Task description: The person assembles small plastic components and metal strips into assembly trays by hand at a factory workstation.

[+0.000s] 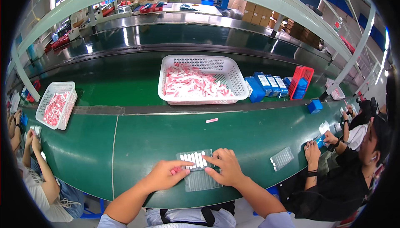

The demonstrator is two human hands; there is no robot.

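In the head view, a person's two bare hands meet over a clear, ribbed plastic tray [201,182] on the green worktop [146,144]. Short white strips [193,159] fill its far half, long axes running away from the body. The left hand [166,174], fingers curled around small pink pieces [176,170], extends its index finger across their near ends; the right hand [225,167], loosely spread, is nearer the rightmost strip and touches that side. Beyond lie a lone pink strip [211,120] and a white perforated basket [208,63]; fingers partly cover the tray.
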